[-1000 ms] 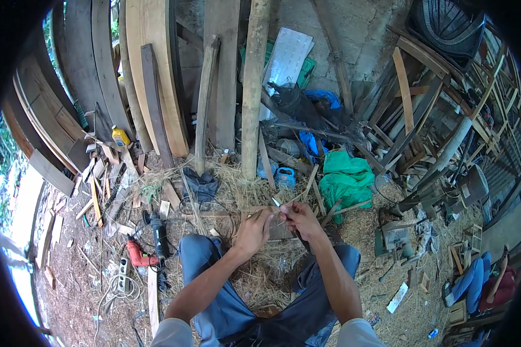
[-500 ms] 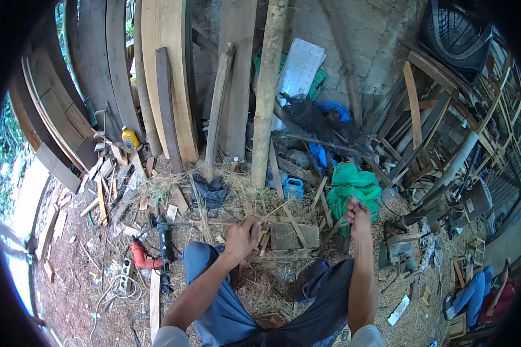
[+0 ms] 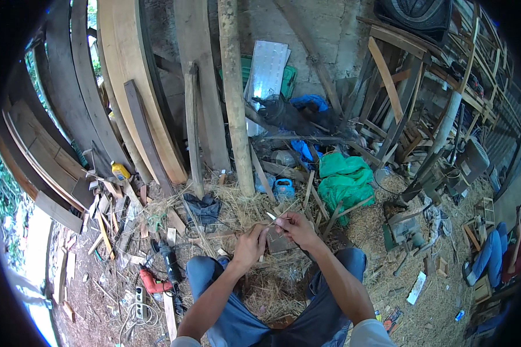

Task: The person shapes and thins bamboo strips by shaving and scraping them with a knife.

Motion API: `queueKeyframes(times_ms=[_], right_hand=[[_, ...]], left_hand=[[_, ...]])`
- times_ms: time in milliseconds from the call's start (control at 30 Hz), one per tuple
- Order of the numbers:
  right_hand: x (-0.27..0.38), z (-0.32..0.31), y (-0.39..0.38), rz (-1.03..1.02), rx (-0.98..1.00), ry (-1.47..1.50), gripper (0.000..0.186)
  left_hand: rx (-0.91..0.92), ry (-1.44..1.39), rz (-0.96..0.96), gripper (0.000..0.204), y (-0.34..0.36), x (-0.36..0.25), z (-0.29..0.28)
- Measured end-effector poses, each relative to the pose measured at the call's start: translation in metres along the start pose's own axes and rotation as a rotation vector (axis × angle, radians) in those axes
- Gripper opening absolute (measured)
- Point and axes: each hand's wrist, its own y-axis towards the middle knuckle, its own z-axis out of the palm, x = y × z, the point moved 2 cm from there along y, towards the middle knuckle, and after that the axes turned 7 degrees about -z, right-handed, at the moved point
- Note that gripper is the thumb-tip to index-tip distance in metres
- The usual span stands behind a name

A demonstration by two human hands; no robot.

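Two hands meet over the straw-covered ground (image 3: 269, 284): the right hand (image 3: 296, 227) grips a small knife (image 3: 271, 216), its tip up and left, and the left hand (image 3: 250, 245) curls close beside it, though what it pinches, if anything, cannot be told. The work looks under way, but how much is done or left does not show. Bent knees (image 3: 201, 270) make an edge on each side with free room between, and a green plastic sheet (image 3: 346, 179) lies farther ahead, to the right.
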Motion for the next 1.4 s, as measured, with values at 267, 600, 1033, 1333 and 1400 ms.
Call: queueKeyframes(times_ms=[267, 600, 1033, 1333, 1400], right_hand=[[0.004, -0.025, 0.010, -0.004, -0.082, 0.013, 0.012], [0.025, -0.081, -0.003, -0.166, -0.393, -0.052, 0.019], [0.008, -0.014, 0.006, -0.055, 0.021, 0.002, 0.018], [0.003, -0.002, -0.005, -0.011, 0.024, 0.054, 0.017], [0.007, -0.013, -0.003, 0.037, 0.017, 0.065, 0.018]], left_hand=[[0.014, -0.066, 0.008, 0.008, 0.000, -0.015, -0.007], [-0.065, -0.106, -0.185, 0.007, 0.000, 0.022, -0.032], [-0.042, -0.083, -0.113, 0.007, -0.006, -0.002, -0.009], [-0.036, -0.005, 0.035, 0.009, -0.006, -0.007, -0.001], [-0.001, 0.018, 0.042, 0.010, -0.004, -0.016, -0.003]])
